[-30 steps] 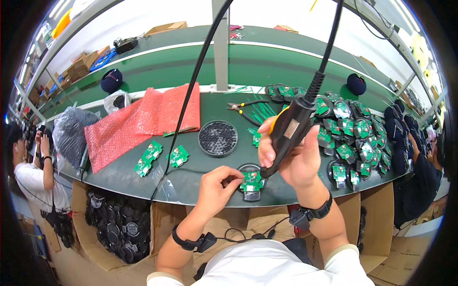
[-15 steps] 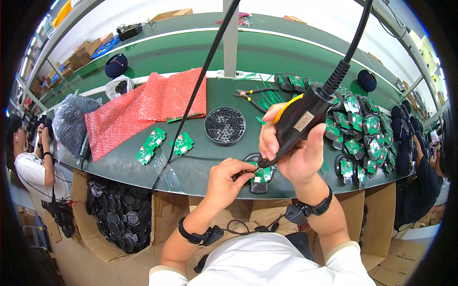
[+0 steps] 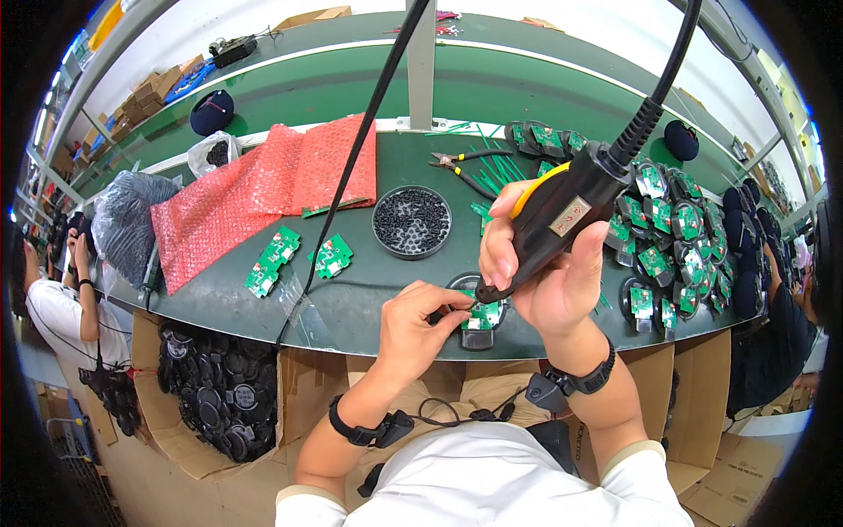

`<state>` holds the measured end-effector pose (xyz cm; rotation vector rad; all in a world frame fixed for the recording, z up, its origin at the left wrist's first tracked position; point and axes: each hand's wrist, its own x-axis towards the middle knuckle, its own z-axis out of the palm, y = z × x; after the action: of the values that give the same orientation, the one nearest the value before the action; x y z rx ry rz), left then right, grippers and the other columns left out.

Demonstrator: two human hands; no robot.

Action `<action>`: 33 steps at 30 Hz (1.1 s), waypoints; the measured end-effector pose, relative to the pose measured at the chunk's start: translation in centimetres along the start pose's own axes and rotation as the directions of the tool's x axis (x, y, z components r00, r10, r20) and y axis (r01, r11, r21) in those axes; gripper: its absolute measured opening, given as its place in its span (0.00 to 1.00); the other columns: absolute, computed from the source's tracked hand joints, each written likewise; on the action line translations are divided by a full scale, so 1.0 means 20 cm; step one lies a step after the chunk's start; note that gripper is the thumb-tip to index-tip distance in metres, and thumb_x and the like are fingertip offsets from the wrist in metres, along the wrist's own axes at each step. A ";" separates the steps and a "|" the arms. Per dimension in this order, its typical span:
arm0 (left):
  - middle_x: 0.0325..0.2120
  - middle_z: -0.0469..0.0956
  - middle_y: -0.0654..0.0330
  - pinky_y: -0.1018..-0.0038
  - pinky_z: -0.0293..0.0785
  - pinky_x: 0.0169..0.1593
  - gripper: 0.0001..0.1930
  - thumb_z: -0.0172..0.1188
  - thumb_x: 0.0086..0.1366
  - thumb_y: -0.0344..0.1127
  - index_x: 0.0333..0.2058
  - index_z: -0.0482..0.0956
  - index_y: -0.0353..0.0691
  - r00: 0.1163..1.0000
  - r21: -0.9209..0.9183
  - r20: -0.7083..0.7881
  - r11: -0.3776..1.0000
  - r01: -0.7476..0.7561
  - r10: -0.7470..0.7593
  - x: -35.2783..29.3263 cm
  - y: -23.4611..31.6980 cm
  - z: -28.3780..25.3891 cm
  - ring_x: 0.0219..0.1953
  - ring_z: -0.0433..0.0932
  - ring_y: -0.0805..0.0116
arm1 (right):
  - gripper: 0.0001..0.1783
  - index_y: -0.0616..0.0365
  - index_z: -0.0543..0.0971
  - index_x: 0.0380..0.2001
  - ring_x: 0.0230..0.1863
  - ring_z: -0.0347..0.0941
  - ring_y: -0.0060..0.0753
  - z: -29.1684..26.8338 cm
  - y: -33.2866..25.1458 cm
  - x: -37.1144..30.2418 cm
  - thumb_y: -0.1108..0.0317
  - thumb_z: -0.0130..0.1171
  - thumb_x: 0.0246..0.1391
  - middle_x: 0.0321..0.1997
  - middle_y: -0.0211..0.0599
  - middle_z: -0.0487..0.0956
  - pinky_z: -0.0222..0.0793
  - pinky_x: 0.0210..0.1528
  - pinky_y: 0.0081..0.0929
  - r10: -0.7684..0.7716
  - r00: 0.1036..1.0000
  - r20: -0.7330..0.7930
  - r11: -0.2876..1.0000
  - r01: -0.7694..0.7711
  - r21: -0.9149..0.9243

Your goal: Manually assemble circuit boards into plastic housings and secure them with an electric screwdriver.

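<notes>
My right hand (image 3: 555, 299) is wrapped round a black corded electric screwdriver (image 3: 549, 220) with a yellow strip, held slanting with its nose down to the left. Beneath that nose, a green circuit board (image 3: 483, 321) sits in a round black housing (image 3: 477, 341) near the bench's front edge. The fingertips of my left hand (image 3: 414, 327) are pinched at the board's left side, close to the screwdriver's nose. Whatever they hold is too small to make out. The screwdriver's bit is hidden. A round dish of small black parts (image 3: 412, 221) stands beyond my left hand.
Many housings with boards (image 3: 672, 228) are heaped at the right. Cutting pliers (image 3: 465, 167) and green strips lie behind. Loose boards (image 3: 273, 261) and red bubble wrap (image 3: 228, 206) occupy the left. A cardboard box of black housings (image 3: 215, 395) stands below. People work at both sides.
The view has shifted slightly. My left fingertips have moved a little up along the board's left side; the screwdriver stays over the board in my right hand.
</notes>
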<state>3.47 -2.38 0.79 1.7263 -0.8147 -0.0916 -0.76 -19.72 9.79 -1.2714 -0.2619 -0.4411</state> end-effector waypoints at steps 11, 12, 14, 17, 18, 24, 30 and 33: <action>0.39 0.88 0.56 0.65 0.81 0.45 0.17 0.78 0.55 0.25 0.45 0.88 0.38 0.999 0.103 -0.051 0.995 0.002 0.003 -0.04 -0.02 0.01 0.42 0.86 0.58 | 0.54 0.65 0.73 0.55 0.22 0.68 0.22 -0.02 0.02 0.01 0.15 0.42 0.65 0.24 0.30 0.73 0.64 0.27 0.24 -0.053 0.998 -0.019 0.998 0.053 -0.033; 0.42 0.87 0.55 0.63 0.81 0.48 0.18 0.79 0.55 0.28 0.45 0.88 0.39 0.996 0.153 -0.065 0.987 -0.048 0.059 -0.05 -0.02 0.01 0.45 0.85 0.56 | 0.54 0.65 0.73 0.55 0.22 0.68 0.22 -0.03 0.02 0.01 0.15 0.43 0.65 0.24 0.30 0.74 0.65 0.27 0.24 -0.052 0.998 -0.023 0.998 0.051 -0.045; 0.47 0.86 0.54 0.60 0.79 0.52 0.21 0.81 0.53 0.35 0.47 0.88 0.40 0.992 0.238 -0.047 0.966 -0.104 0.118 -0.07 -0.02 0.01 0.50 0.84 0.53 | 0.54 0.65 0.73 0.55 0.22 0.69 0.22 -0.03 0.03 0.02 0.15 0.44 0.64 0.24 0.31 0.74 0.65 0.27 0.24 -0.051 0.998 -0.029 0.996 0.049 -0.069; 0.54 0.83 0.54 0.56 0.76 0.56 0.28 0.83 0.49 0.46 0.49 0.88 0.43 0.993 0.326 0.033 0.938 -0.121 0.117 -0.11 -0.01 0.02 0.56 0.81 0.50 | 0.54 0.65 0.73 0.54 0.22 0.70 0.22 -0.03 0.05 0.02 0.15 0.47 0.62 0.24 0.31 0.74 0.65 0.27 0.24 -0.047 0.999 -0.022 0.993 0.044 -0.107; 0.55 0.82 0.54 0.56 0.76 0.56 0.31 0.83 0.48 0.48 0.50 0.88 0.44 0.992 0.347 0.055 0.929 -0.127 0.116 -0.12 0.00 0.02 0.57 0.81 0.50 | 0.54 0.65 0.73 0.54 0.22 0.70 0.23 -0.03 0.06 0.02 0.15 0.49 0.61 0.24 0.31 0.74 0.66 0.27 0.23 -0.041 0.999 -0.024 0.994 0.038 -0.107; 0.57 0.82 0.55 0.58 0.74 0.55 0.32 0.82 0.47 0.53 0.50 0.89 0.46 0.985 0.455 0.085 0.874 -0.170 0.148 -0.14 0.01 0.04 0.58 0.80 0.53 | 0.54 0.66 0.73 0.53 0.22 0.70 0.22 -0.02 0.10 0.02 0.16 0.49 0.62 0.23 0.32 0.75 0.66 0.27 0.23 -0.045 0.999 -0.032 0.993 0.041 -0.109; 0.58 0.82 0.54 0.57 0.73 0.55 0.31 0.82 0.48 0.53 0.50 0.90 0.46 0.985 0.449 0.076 0.877 -0.172 0.154 -0.15 0.00 0.05 0.58 0.80 0.52 | 0.53 0.66 0.73 0.53 0.22 0.70 0.23 -0.02 0.13 0.02 0.16 0.49 0.62 0.23 0.31 0.74 0.66 0.26 0.23 -0.049 0.998 -0.029 0.992 0.045 -0.115; 0.58 0.81 0.54 0.56 0.73 0.55 0.31 0.82 0.48 0.53 0.50 0.90 0.48 0.986 0.439 0.078 0.883 -0.165 0.145 -0.15 -0.01 0.05 0.58 0.80 0.50 | 0.54 0.66 0.73 0.52 0.22 0.70 0.23 -0.02 0.13 0.02 0.16 0.50 0.61 0.23 0.31 0.74 0.66 0.26 0.23 -0.040 0.999 -0.032 0.992 0.035 -0.122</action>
<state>0.86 -1.43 -0.67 2.0833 -1.0632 0.1830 0.82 -19.52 7.73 -1.3787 -0.2332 -0.5168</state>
